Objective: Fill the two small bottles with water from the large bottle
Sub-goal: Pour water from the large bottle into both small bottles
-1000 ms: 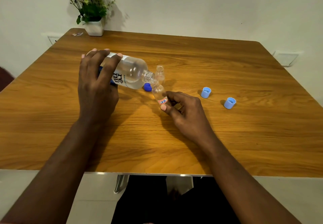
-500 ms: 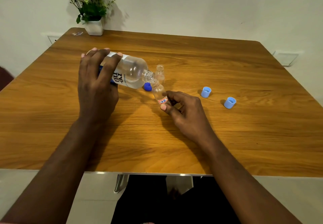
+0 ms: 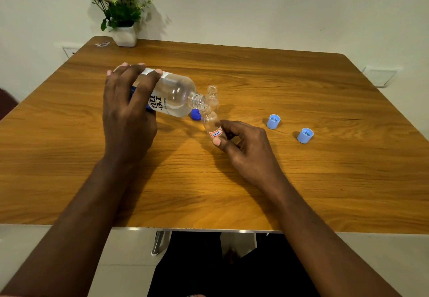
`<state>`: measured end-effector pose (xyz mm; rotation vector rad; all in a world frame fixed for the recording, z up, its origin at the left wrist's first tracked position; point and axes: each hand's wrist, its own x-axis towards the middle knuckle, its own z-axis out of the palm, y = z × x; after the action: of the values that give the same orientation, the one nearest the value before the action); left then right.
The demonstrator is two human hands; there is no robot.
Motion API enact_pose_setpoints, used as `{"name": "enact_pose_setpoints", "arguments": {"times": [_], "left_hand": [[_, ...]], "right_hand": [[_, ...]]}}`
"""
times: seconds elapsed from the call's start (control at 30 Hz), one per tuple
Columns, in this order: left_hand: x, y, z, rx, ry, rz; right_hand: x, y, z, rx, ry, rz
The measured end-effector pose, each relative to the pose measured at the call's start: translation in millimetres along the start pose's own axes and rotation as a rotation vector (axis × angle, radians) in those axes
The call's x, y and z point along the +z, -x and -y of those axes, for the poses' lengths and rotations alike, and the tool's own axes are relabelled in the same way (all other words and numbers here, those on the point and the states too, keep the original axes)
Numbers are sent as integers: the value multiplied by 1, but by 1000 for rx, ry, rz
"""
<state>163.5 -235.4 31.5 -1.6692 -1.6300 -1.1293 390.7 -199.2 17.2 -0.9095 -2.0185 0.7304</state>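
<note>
My left hand [image 3: 126,113] grips the large clear bottle [image 3: 176,98], which lies nearly on its side above the table with its open neck pointing right. That neck touches the mouth of a small clear bottle [image 3: 210,120] with a red-edged label. My right hand [image 3: 243,143] holds this small bottle tilted toward the large one. A second small bottle [image 3: 212,97] stands upright and open just behind them, untouched. Water shows in the lower part of the large bottle.
A dark blue cap [image 3: 196,114] lies under the large bottle's neck. Two light blue caps [image 3: 273,121] [image 3: 305,135] sit to the right on the wooden table [image 3: 301,180]. A white pot with flowers [image 3: 124,35] stands at the far left corner.
</note>
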Motion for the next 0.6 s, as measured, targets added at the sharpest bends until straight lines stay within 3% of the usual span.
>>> {"name": "enact_pose_setpoints", "arguments": {"times": [0.6], "left_hand": [[-1,0,-1,-12,1,5]], "right_hand": [[0,0,-1,-2,4,0]]}}
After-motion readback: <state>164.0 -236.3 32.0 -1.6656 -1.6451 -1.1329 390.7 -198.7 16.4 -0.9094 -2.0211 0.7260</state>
